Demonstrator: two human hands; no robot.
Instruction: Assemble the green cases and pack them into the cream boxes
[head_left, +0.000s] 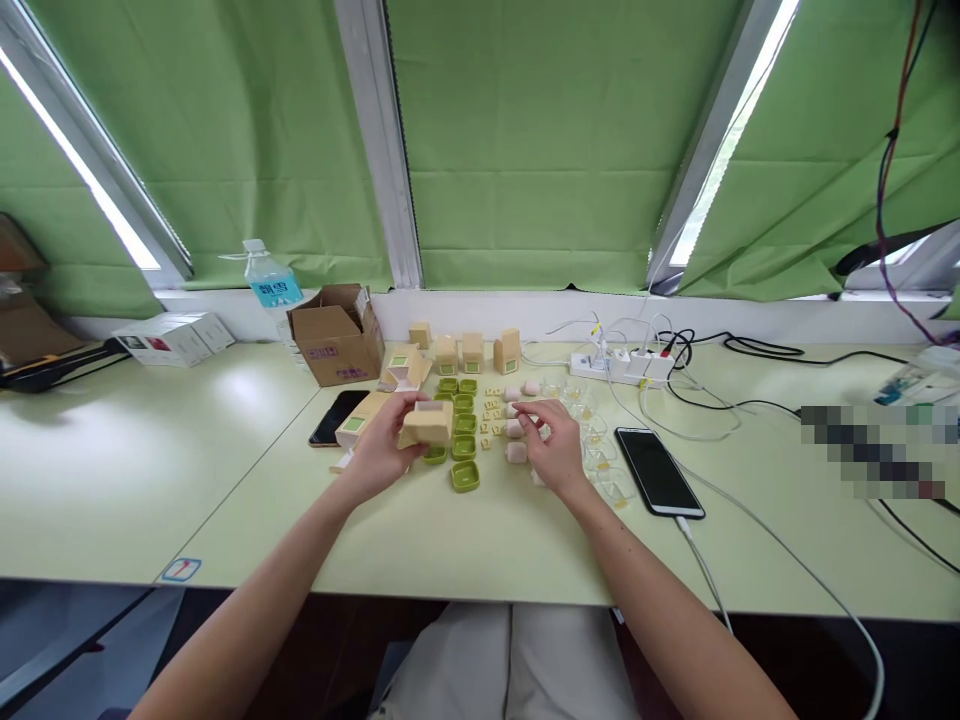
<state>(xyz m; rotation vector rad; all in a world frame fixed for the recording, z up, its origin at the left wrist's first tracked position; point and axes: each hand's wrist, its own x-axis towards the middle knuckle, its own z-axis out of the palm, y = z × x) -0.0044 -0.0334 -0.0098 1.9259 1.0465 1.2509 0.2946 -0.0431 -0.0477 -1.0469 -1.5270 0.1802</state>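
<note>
My left hand is closed around a small beige paper box, which is held above the table with an opening showing at its top. My right hand hovers over a column of pale pink, cylinder-like pieces, thumb and fingertips pinched together. Whatever may be between those fingertips is too small to tell. Between the hands stand two columns of green square dishes and rows of tiny yellow pieces. To the right of the pink pieces lie clear plastic pieces in a column.
Several finished-looking beige boxes stand at the back, near an open cardboard carton and a water bottle. A phone with a cable lies right. A dark phone lies left. Behind is a power strip with cords.
</note>
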